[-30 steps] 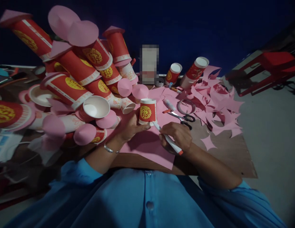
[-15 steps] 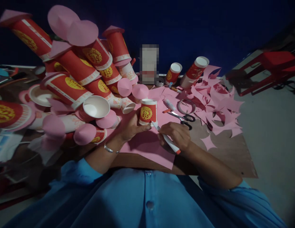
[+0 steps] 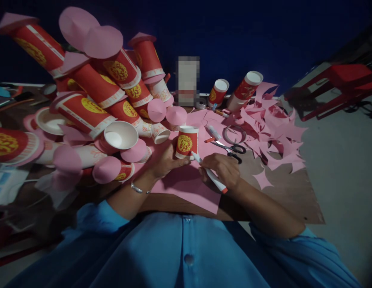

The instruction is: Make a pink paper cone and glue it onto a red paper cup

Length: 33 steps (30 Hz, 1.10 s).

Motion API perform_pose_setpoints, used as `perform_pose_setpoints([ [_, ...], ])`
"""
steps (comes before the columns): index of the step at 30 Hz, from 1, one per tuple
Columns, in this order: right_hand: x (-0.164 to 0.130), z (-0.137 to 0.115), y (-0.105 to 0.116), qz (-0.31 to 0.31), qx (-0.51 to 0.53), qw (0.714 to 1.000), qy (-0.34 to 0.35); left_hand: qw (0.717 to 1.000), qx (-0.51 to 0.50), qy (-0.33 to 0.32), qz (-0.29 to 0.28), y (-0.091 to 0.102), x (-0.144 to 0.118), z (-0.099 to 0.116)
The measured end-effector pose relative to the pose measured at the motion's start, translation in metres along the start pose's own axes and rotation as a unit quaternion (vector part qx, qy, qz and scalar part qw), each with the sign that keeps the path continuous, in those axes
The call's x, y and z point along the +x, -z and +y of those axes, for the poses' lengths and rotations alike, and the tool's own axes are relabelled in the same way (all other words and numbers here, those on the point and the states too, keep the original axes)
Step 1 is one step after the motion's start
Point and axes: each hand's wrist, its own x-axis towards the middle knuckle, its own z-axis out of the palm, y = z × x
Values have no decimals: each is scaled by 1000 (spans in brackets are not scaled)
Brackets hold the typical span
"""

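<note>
My left hand (image 3: 168, 162) is wrapped round the lower left side of a red paper cup (image 3: 187, 142) with a yellow emblem and white bands. The fingers behind the cup are hidden. In my right hand (image 3: 223, 170) is a white glue pen (image 3: 216, 181) with an orange-red end, gripped like a writing tool. Its pale tip meets or nearly meets the lower right of the cup. Beneath both hands lies a large sheet of pink paper (image 3: 180, 188). Scissors (image 3: 231, 149) with black handles rest on it to the right, beside a roll of tape (image 3: 235, 134).
Red cups with pink paper cones (image 3: 103, 42) are piled up on the left. Pink paper scraps (image 3: 268, 128) cover the right side of the wooden table (image 3: 300, 200). Two cup stacks (image 3: 219, 93) stand at the back, and a red stool (image 3: 348, 82) is off to the right.
The cup has shifted and turned very slightly in my left hand. The glue pen's tip stays at its lower right, and both hands are almost still.
</note>
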Motion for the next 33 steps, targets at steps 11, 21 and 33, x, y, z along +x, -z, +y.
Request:
perform_pose_setpoints([
  [11,6,-3,1,5,-8,1000,-6,1000,-1,-5,4,1,-1,0],
  [21,6,-5,3,-20,-25,999,-12,1000,-9,-8,15,2,0,-1],
  [33,4,-4,4,3,17,1000,2,999,-28,-24,37,2,3,0],
])
